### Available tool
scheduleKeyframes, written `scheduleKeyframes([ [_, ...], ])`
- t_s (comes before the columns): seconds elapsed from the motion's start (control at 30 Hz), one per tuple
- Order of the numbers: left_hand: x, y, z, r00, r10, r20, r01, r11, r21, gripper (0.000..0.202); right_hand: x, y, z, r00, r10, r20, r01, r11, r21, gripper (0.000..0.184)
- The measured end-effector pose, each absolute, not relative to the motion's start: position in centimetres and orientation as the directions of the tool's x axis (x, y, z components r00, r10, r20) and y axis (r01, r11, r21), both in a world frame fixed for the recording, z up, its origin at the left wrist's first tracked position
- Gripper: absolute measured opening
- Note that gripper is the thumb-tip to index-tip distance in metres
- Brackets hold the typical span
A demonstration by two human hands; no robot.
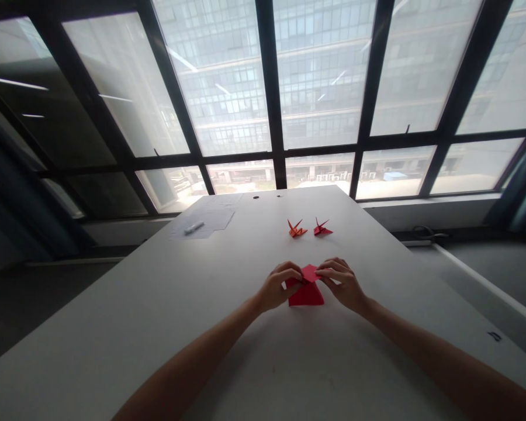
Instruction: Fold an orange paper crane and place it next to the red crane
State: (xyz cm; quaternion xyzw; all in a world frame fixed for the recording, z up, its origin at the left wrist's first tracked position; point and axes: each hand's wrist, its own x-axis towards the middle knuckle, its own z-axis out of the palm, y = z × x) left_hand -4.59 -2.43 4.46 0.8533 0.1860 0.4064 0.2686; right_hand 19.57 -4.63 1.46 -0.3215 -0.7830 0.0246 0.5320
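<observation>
A partly folded sheet of red origami paper (305, 294) lies on the white table, its upper flap raised between my two hands. My left hand (281, 284) pinches the left side of the flap, thumb below and fingers above. On the right side, my right hand (341, 282) grips the flap's edge between thumb and fingers. Just beyond my hands stand two folded paper cranes, an orange crane (297, 231) and a dark red crane (322, 229). My fingers partly hide the flap's creases.
Sheets of white paper (221, 220) lie at the table's far left, with a whitish pen-like object (194, 228) on them. A small dark item (494, 336) is near the right edge of the table (158, 304). Tall windows stand behind.
</observation>
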Motion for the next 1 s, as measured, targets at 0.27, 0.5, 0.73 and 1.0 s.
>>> scheduleKeyframes([
  [0.27, -2.9, -2.7, 2.9, 0.215, 0.868, 0.448, -0.019, -0.455, 0.890, 0.030, 18.2, -5.8, 1.7, -0.176, 0.763, 0.622, 0.275, 0.645, -0.713, 0.036],
  [0.5, -3.1, -3.0, 3.6, 0.480, 0.870, 0.110, -0.021, -0.114, 0.993, 0.046, 18.0, -5.0, 1.2, -0.114, 0.934, 0.338, 0.095, 0.349, -0.932, 0.026],
  [0.73, -3.3, -3.4, 3.6, 0.601, 0.798, -0.044, -0.055, 0.096, 0.994, 0.051, 18.2, -4.8, 0.9, -0.148, 0.974, 0.172, -0.012, 0.172, -0.985, 0.038],
  [1.0, -2.9, -2.8, 2.3, 0.408, 0.909, -0.085, -0.050, 0.115, 0.992, 0.057, 18.4, -4.6, 0.6, -0.214, 0.972, 0.101, 0.123, 0.130, -0.984, 0.036],
])
